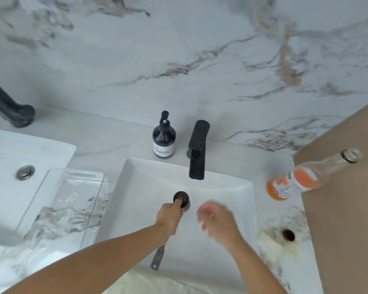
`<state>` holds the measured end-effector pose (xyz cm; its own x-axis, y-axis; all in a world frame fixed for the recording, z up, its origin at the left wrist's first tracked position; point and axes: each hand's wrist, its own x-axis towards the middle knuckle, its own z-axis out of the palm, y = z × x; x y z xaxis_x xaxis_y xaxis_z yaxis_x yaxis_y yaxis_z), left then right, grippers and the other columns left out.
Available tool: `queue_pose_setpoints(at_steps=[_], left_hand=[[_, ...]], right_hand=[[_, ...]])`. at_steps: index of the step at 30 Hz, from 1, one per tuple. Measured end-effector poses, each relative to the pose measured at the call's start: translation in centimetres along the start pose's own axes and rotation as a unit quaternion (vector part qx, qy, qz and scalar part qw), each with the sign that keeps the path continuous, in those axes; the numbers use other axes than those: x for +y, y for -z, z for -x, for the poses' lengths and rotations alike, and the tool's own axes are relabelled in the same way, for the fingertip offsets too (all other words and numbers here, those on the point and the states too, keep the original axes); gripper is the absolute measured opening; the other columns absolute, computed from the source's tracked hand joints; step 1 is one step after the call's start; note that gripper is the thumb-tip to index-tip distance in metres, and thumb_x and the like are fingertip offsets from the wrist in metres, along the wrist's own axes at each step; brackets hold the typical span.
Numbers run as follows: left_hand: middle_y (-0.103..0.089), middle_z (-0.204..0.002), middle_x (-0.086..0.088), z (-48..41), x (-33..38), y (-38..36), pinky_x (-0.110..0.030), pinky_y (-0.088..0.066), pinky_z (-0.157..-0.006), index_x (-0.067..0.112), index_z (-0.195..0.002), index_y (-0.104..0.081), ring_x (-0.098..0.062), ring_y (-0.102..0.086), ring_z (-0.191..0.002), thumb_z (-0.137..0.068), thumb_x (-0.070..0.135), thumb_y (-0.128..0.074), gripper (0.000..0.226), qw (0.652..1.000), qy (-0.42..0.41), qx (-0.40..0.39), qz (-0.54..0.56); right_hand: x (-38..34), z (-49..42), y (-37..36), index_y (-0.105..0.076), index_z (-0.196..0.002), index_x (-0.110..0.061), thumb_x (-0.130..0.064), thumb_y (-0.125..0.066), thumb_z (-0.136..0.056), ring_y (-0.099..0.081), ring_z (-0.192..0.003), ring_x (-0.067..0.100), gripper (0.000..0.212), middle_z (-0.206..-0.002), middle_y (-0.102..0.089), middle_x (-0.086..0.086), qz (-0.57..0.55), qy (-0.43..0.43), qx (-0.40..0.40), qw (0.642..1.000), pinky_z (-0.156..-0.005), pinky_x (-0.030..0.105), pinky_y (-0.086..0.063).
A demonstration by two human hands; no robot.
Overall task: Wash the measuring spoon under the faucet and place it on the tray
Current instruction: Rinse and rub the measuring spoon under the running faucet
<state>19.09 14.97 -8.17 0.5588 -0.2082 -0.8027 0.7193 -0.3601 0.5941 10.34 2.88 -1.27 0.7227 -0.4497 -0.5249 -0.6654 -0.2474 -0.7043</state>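
My left hand (168, 219) grips a metal measuring spoon (157, 256) over the white sink basin (140, 177). The spoon's round bowl sits just past my thumb, above the drain, and its perforated handle sticks out behind my palm. The black faucet (197, 149) stands at the back of the basin, its spout a little beyond the spoon's bowl; no water stream shows. My right hand (217, 221) hovers blurred beside the spoon, fingers apart, holding nothing. A clear tray (51, 187) lies on the counter left of the basin.
A dark soap pump bottle (164, 139) stands left of the faucet. An open glass bottle with an orange label (306, 179) lies tilted at the right. A second white basin (19, 158) and black faucet (9, 107) are at far left. A brown panel (348, 209) borders the right.
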Motion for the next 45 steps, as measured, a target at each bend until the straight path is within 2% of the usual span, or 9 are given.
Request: queue_pose_setpoints(at_steps=[3,7,18,23,27,32,35,38,45], left_hand=[[-0.034,-0.040,0.006,-1.1,0.2,1.2,-0.017,-0.015,-0.041,0.017,-0.048,-0.038,-0.015,-0.021,-0.035,-0.087,0.049,-0.057,0.053,1.000,0.008,0.013,-0.013],[-0.035,-0.041,0.004,-2.1,0.3,1.2,-0.019,-0.016,-0.043,0.016,-0.050,-0.040,-0.017,-0.022,-0.038,-0.081,0.048,-0.060,0.048,0.999,0.018,0.014,-0.038],[-0.037,-0.055,0.003,-3.0,0.5,-0.6,-0.016,-0.018,-0.039,0.016,-0.063,-0.042,-0.014,-0.023,-0.037,-0.089,0.041,-0.043,0.035,0.997,0.011,0.030,-0.064],[-0.042,-0.036,0.012,-2.8,1.1,-1.9,-0.014,-0.018,-0.040,0.019,-0.058,-0.048,-0.011,-0.025,-0.031,-0.090,0.044,-0.051,0.041,0.999,0.015,-0.020,-0.033],[-0.047,-0.051,-0.002,-2.7,1.6,-2.7,-0.020,-0.017,-0.040,0.013,-0.078,-0.054,-0.012,-0.021,-0.037,-0.099,0.021,-0.042,0.025,0.993,-0.006,-0.107,0.051],[-0.051,-0.065,-0.012,-2.8,2.9,-3.2,-0.025,-0.024,-0.043,0.011,-0.080,-0.047,-0.016,-0.031,-0.042,-0.102,0.007,-0.035,0.025,0.981,-0.050,-0.114,0.149],[-0.059,-0.067,-0.014,-3.1,3.9,-3.8,-0.029,-0.032,-0.049,0.007,-0.084,-0.051,-0.020,-0.040,-0.047,-0.101,0.005,-0.040,0.021,0.969,-0.041,-0.067,0.235],[-0.064,-0.069,-0.014,-3.4,4.2,-4.0,-0.026,-0.045,-0.048,0.003,-0.085,-0.059,-0.017,-0.057,-0.048,-0.100,0.005,-0.046,0.020,0.969,-0.037,-0.044,0.242],[-0.058,-0.056,0.001,-4.4,5.4,-0.1,-0.026,-0.037,-0.051,0.013,-0.065,-0.055,-0.015,-0.045,-0.048,-0.090,0.013,-0.048,0.026,0.961,-0.196,-0.043,-0.193]], right_hand=[[-6.3,-2.4,3.4,-0.064,-0.083,-0.015,-0.015,-0.057,-0.078,-0.057,-0.045,0.013,0.009,-0.073,-0.068,0.008,-0.144,0.023,0.116,0.982,-0.040,0.027,-0.043],[-12.3,-4.5,4.3,-0.056,-0.111,-0.008,-0.017,-0.060,-0.087,-0.061,-0.056,0.024,0.026,-0.089,-0.065,0.013,-0.241,-0.020,0.032,0.970,-0.047,0.032,-0.050],[-13.7,-6.7,5.6,-0.060,-0.115,0.016,0.001,-0.054,-0.092,-0.069,-0.062,0.020,0.029,-0.099,-0.068,0.026,-0.460,-0.006,-0.067,0.885,-0.053,0.024,-0.054],[-13.3,-7.2,7.0,-0.060,-0.121,0.012,-0.007,-0.054,-0.093,-0.074,-0.082,0.027,0.035,-0.106,-0.073,0.024,-0.514,0.011,-0.143,0.846,-0.064,0.027,-0.059],[-10.3,-7.4,8.1,-0.065,-0.121,-0.006,-0.021,-0.057,-0.093,-0.072,-0.097,0.030,0.033,-0.121,-0.072,0.012,-0.506,0.018,-0.182,0.843,-0.070,0.033,-0.057],[-2.0,-6.1,5.2,-0.069,-0.099,-0.018,-0.019,-0.058,-0.091,-0.066,-0.072,0.020,0.013,-0.099,-0.073,0.008,-0.386,-0.088,-0.023,0.918,-0.067,0.032,-0.048],[1.7,-3.6,-0.3,-0.064,-0.106,-0.021,-0.035,-0.056,-0.091,-0.063,-0.080,0.017,0.022,-0.100,-0.070,-0.002,-0.188,-0.120,-0.125,0.967,-0.072,0.031,-0.048],[3.2,-2.0,-3.7,-0.062,-0.091,-0.013,-0.029,-0.041,-0.099,-0.057,-0.052,0.014,0.028,-0.062,-0.058,-0.006,-0.129,-0.089,-0.164,0.974,-0.054,0.029,-0.044],[3.8,-4.8,1.5,-0.046,-0.061,-0.018,-0.019,-0.043,-0.100,-0.028,-0.034,0.009,0.039,-0.045,-0.032,-0.008,0.014,-0.020,-0.098,0.995,-0.038,0.020,-0.021]])
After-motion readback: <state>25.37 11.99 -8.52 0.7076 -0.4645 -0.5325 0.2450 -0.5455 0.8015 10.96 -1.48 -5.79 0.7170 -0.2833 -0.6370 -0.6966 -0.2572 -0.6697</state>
